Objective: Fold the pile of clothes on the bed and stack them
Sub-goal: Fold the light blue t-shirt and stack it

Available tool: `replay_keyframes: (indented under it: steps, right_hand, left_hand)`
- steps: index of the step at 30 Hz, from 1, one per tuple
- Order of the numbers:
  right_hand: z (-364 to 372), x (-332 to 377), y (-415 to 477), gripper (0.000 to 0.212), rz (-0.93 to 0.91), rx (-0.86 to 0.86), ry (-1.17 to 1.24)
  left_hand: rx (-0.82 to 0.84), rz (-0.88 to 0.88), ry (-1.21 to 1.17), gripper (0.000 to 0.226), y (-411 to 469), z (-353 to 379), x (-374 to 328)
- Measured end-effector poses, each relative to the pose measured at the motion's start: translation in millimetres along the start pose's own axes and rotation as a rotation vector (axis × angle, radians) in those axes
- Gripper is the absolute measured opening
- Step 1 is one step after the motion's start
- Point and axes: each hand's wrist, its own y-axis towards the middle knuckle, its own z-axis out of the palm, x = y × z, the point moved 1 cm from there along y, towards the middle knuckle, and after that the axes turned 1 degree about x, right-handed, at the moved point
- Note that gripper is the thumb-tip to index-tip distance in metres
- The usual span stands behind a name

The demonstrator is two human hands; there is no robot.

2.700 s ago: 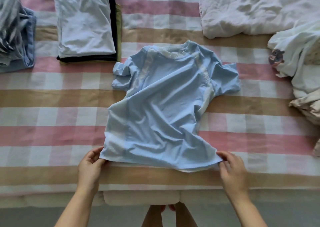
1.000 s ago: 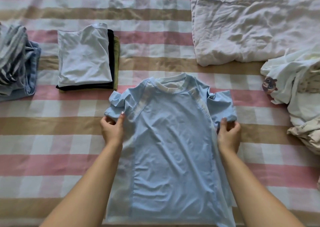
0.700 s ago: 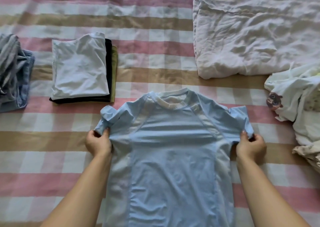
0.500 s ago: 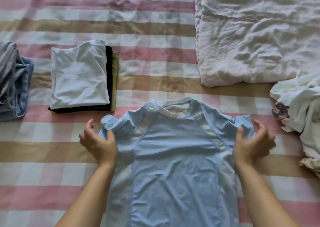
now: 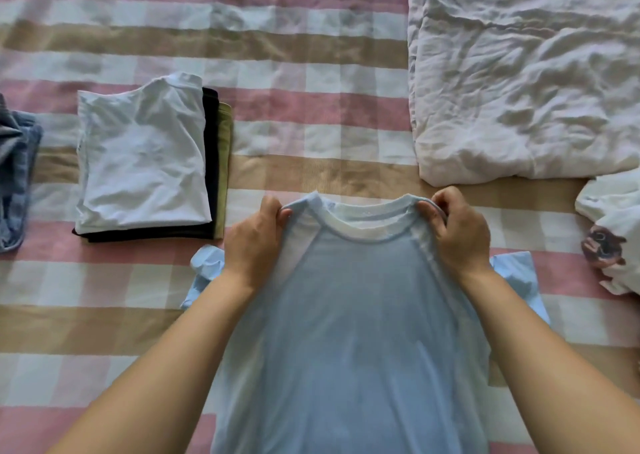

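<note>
Head view. Light-blue T-shirt (image 5: pixel 363 315) spread on the checked bed (image 5: pixel 311 107), collar away from the person. Left hand (image 5: pixel 254 242) and right hand (image 5: pixel 457 235) each pinch a shoulder beside the collar, fingers (image 5: pixel 273 211) curled on the fabric. Left of the shirt: folded stack (image 5: pixel 142 163), white on top; farther left, seemingly blue-grey garments (image 5: pixel 17 176). Right of it: unfolded white clothes (image 5: pixel 609 218); beyond it, crumpled white duvet (image 5: pixel 519 73).
</note>
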Motion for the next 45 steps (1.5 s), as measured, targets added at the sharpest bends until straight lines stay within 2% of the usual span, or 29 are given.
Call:
replay_keyframes:
  steps: [3,6,9,12,15,18,21,26,29,31,33,36,39,42,45]
  right_hand:
    - [2,-6,9,0.036,0.018,-0.090,-0.143]
    - [14,-11,17,0.037,0.033,-0.045,-0.242]
    - [21,-11,19,0.034,0.027,-0.022,-0.287]
    - [18,1,12,0.031,0.042,-0.113,-0.216]
    - [23,34,-4,0.026,-0.147,-0.145,-0.075]
    - [46,84,-19,0.017,-0.297,0.011,0.049]
    - [77,131,-22,0.016,-0.383,0.190,0.068]
    - [126,173,-14,0.036,-0.530,0.504,-0.207]
    - [139,180,-10,0.028,-0.504,0.604,-0.313]
    - [139,180,-6,0.024,-0.463,0.568,-0.273]
    - [137,179,-5,0.024,-0.444,0.462,-0.195]
    - [141,182,-8,0.026,-0.432,0.417,-0.194]
    - [150,180,-10,0.025,-0.379,0.419,-0.241]
    - [152,179,-16,0.019,-0.338,0.334,-0.241]
    - [146,187,-25,0.009,-0.490,0.179,-0.092]
  left_hand:
    - [0.005,0.062,0.040,0.052,20,3,3]
    - [0.065,0.028,0.098,0.037,37,14,11]
    - [0.127,-0.032,0.135,0.031,39,18,17]
    - [0.076,-0.041,0.075,0.025,27,3,29]
    - [0.058,-0.051,-0.045,0.031,1,-22,49]
    - [0.111,-0.032,-0.079,0.042,-31,-44,61]
    - [0.121,-0.070,-0.062,0.041,-49,-51,69]
    - [0.116,-0.303,-0.080,0.025,-56,-45,90]
    - [0.067,-0.347,-0.162,0.011,-56,-42,90]
    - [-0.030,-0.345,-0.268,0.012,-57,-46,91]
    - [-0.139,-0.410,-0.401,0.012,-58,-53,93]
    - [-0.232,-0.476,-0.387,0.017,-52,-53,94]
    - [-0.229,-0.525,-0.324,0.021,-44,-43,97]
    - [-0.210,-0.607,-0.316,0.028,-48,-38,103]
    - [-0.194,-0.700,-0.447,0.027,-65,-42,103]
